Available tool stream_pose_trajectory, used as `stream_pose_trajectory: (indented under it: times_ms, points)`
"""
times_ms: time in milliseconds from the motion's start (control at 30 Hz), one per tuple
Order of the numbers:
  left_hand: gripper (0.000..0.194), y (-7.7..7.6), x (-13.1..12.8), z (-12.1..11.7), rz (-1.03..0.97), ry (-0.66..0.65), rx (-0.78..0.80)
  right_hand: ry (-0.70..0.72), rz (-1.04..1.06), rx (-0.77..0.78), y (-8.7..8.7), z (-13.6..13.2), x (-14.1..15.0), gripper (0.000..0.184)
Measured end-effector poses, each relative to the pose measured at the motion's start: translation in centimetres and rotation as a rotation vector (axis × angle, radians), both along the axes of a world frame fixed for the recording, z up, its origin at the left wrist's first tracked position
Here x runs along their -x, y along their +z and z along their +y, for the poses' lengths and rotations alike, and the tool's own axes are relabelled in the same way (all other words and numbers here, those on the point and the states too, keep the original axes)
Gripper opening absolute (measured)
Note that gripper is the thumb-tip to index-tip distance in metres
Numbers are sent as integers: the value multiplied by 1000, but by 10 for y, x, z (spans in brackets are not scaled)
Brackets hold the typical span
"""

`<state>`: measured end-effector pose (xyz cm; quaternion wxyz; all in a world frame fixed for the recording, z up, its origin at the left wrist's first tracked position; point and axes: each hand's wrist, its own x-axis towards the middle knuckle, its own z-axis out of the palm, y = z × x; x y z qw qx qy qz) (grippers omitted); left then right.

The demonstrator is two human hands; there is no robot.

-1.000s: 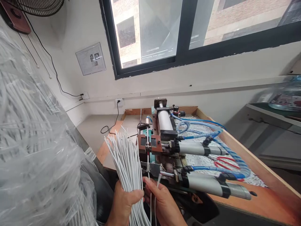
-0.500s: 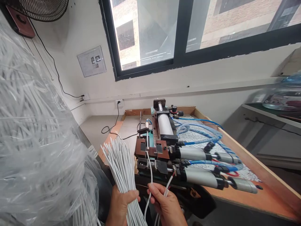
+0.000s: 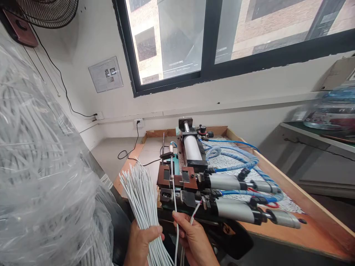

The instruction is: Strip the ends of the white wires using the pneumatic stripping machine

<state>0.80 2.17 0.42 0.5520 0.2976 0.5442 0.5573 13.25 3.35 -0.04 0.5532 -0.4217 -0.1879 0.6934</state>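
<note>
My left hand is wrapped round a thick bundle of white cables, its cut ends fanned out at the top. Between the thumb and fingers of my right hand is a single white cable, running straight up into the jaw area of a pneumatic machine. Another white cable with a red tip also passes through my right hand, its end beside the lower cylinder. The lower parts of both cables run out of view.
Plastic-wrapped cables pile high at the left. Blue air hoses loop over the wooden-edged bench behind the cylinders. A side shelf stands right, a fan hangs upper left.
The single cable in my right hand has gone from bowed to nearly straight, its upper end still at the machine. The view has shifted slightly. My left hand keeps hold of the bundle.
</note>
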Motion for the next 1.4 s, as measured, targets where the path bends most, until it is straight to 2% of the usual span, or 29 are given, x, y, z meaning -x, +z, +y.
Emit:
stream_pose_trajectory:
  times_ms: [233,367,433,533,633,700,733,800,900,1000,1100,1233,1400]
  points:
    - [7,15,-5,-6,-34,-5,-16,35,5,-17,-2,2,2,31]
    - [9,16,-4,-9,-50,-5,-45,38,-100,-82,-8,4,0,30]
    - [10,16,-4,-9,-53,19,-45,25,-308,-173,-20,4,-2,29]
    - [9,17,-5,-10,-59,3,-66,75,-646,-285,-51,-3,-4,25]
    - [10,17,-7,-10,-79,6,-64,124,-777,-245,-83,-12,-9,20]
    - [11,16,-8,-9,-85,7,-59,110,-846,-214,-90,-15,-13,11]
    - [11,16,-8,-9,-84,7,-58,92,-872,-220,-87,-15,-15,7]
    - [11,15,-9,-9,-80,9,-56,72,-884,-297,-69,-14,-18,11]
    - [10,15,-9,-8,-83,-13,-98,205,-710,-527,-30,-12,-15,20]
    - [12,14,-9,-8,-78,-12,-134,280,-504,-484,-7,-13,-7,23]
    - [15,13,-8,-6,-22,24,-134,257,-401,-406,-7,-13,-1,20]
    - [9,14,-8,-3,-6,-21,-135,191,-260,-373,-11,-13,3,17]
    - [6,22,-9,3,-83,-54,-136,28,-195,-233,-10,-9,3,23]
